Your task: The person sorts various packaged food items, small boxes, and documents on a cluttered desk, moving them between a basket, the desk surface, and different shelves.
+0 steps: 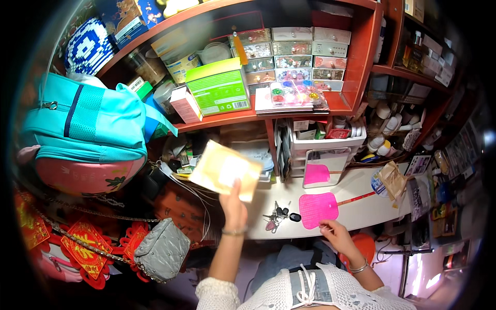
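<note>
My left hand [234, 209] is raised over the desk's left part, its thumb on top of a flat tan packet [207, 170]. Bright glare washes out the packet's middle. Over the desk's front edge, my right hand [337, 236] has loosely curled fingers and nothing visible in them. Its fingertips are near the lower edge of a flat pink grid-textured piece [317, 211]; whether they touch it, I cannot tell. From that piece a narrow red strip [356, 198] runs right. A bunch of keys [277, 215] and a black oval fob [295, 217] lie to its left.
A standing mirror [325, 166] is behind the pink piece, before white plastic drawers [329, 143]. A turquoise backpack [93, 124] and grey quilted bag [162, 250] hang at left. The shelf above holds a green box [219, 89] and small drawers [292, 48]. Crumpled tan packaging [392, 180] lies right.
</note>
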The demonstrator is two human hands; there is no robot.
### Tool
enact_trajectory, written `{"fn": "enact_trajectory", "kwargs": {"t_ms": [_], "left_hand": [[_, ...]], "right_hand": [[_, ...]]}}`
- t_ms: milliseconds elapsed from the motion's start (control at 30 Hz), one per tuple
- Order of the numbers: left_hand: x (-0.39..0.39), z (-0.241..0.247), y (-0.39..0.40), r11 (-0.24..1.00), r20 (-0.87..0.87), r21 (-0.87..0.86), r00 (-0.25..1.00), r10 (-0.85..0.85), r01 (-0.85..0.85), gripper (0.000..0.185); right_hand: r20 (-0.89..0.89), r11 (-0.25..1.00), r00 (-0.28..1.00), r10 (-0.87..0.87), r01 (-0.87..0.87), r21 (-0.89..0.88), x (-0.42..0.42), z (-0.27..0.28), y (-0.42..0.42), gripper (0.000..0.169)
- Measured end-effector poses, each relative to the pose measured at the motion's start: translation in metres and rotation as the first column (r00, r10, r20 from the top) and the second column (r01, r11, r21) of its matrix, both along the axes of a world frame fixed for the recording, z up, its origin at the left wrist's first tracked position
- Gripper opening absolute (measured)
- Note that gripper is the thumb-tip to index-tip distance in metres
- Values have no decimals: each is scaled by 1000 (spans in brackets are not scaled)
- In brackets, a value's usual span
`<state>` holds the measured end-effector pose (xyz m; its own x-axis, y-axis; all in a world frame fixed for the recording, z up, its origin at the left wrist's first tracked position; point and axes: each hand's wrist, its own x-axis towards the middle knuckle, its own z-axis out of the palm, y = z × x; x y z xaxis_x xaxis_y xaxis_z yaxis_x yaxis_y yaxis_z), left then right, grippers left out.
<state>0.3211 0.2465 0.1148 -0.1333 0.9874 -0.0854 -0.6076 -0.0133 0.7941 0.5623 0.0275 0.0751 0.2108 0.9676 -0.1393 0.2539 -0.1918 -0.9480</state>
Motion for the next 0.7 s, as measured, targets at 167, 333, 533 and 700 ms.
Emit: {"fn": "enact_trajectory", "kwargs": {"t_ms": [167, 333, 533, 700], "left_hand": [[14, 7, 115, 999, 108, -29, 994, -13, 17, 36], [81, 28, 178, 975, 154, -220, 988, -1, 35, 36], [76, -28, 224, 867, 266, -161, 867, -422, 471, 38], [60, 36, 173, 960, -905, -20, 403, -136, 278, 23]], "right_hand": [[23, 998, 999, -25, 26, -56, -23, -16, -19, 26], [138, 992, 988, -68, 82, -95, -37, -14, -30, 27], [268, 991, 960, -80, 105, -81, -47, -15, -30, 29], [382, 984, 915, -126, 166, -72, -36, -21, -45, 28]]}}
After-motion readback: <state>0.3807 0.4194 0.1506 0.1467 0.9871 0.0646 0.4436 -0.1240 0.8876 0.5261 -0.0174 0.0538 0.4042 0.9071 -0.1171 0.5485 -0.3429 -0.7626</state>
